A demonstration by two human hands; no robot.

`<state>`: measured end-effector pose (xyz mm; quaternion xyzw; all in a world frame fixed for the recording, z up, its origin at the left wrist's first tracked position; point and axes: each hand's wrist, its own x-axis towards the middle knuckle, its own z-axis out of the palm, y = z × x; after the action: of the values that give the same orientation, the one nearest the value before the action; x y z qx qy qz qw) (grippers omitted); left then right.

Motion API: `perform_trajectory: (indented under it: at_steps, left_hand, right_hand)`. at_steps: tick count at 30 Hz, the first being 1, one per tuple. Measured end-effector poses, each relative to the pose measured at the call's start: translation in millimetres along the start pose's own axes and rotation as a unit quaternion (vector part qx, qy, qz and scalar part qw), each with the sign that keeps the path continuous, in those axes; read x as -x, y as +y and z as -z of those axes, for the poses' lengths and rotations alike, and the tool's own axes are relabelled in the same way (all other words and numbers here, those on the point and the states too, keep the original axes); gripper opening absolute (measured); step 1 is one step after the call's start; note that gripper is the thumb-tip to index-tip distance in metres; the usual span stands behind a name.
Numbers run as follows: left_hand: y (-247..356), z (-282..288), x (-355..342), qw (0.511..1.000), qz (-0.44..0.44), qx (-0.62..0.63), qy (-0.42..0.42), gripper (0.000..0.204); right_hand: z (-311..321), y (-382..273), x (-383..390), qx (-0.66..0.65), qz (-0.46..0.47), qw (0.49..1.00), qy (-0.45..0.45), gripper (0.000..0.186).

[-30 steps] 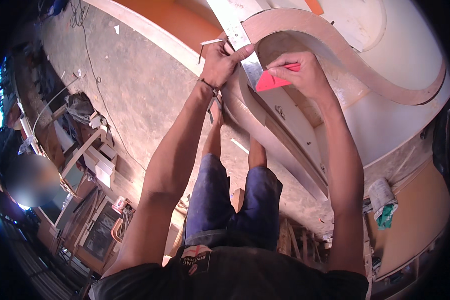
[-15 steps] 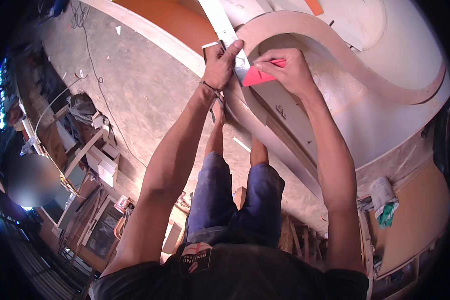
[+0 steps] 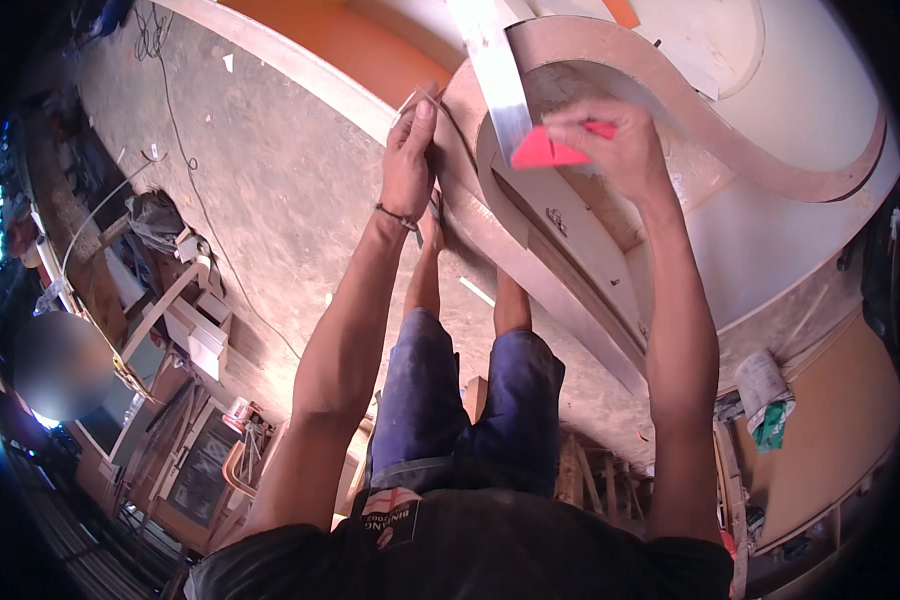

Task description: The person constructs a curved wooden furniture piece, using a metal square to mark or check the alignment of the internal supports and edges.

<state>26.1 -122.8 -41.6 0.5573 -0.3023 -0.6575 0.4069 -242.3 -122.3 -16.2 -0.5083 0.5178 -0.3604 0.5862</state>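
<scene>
The right hand [image 3: 620, 148] has its fingers closed around a red handle [image 3: 546, 150]; a flat pale blade [image 3: 498, 75] extends from just left of those fingers. The left hand [image 3: 408, 155] pinches a thin piece [image 3: 410, 99]. Beyond the right fingers curves a wooden band [image 3: 680, 97].

this is a workshop, by the look of it one for woodwork. the grey floor [image 3: 290, 190] is blotched and dusty, with a pale strip [image 3: 477, 291] and a white scrap [image 3: 229, 63] lying on it and a thin cable [image 3: 192, 163] trailing across. a broad curved board [image 3: 610, 46] fills much of the upper right, near a red-handled blade [image 3: 495, 75]. pale box-like parts [image 3: 204, 345] and a framed panel [image 3: 195, 465] crowd the left side, wood lengths [image 3: 590, 480] sit low by the legs, and a big brown sheet [image 3: 840, 420] spreads at the right.
</scene>
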Motion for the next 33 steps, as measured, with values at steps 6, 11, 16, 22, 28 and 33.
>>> perform_trajectory:
  at_steps: [6, 11, 16, 22, 28, 33]
  left_hand:
    - [-1, -7, -13, 0.991, -0.039, -0.119, -0.053, 0.066]
    - [-4, -17, -24, 0.998, -0.033, -0.04, -0.045, 0.047]
    - [-9, -19, -27, 0.995, -0.037, -0.081, -0.043, 0.029]
    - [-8, -13, -24, 0.997, 0.018, -0.068, -0.031, 0.037]
    - [-11, -17, -25, 0.997, -0.048, -0.053, -0.009, 0.042]
    - [-16, -21, -19, 0.996, -0.076, -0.054, 0.003, 0.042]
  right_hand:
    - [-7, 14, 12, 0.007, -0.109, 0.992, -0.069, 0.014]
    - [-8, 17, -9, 0.014, -0.041, 0.997, -0.071, 0.015]
    - [-20, 13, -20, 0.027, -0.065, 0.992, -0.106, 0.017]
    - [-18, 19, -14, 0.034, -0.071, 0.99, -0.117, 0.017]
    - [-6, 14, -17, 0.037, -0.072, 0.987, -0.138, 0.017]
    - [-16, 20, -12, -0.002, -0.108, 0.982, -0.152, 0.018]
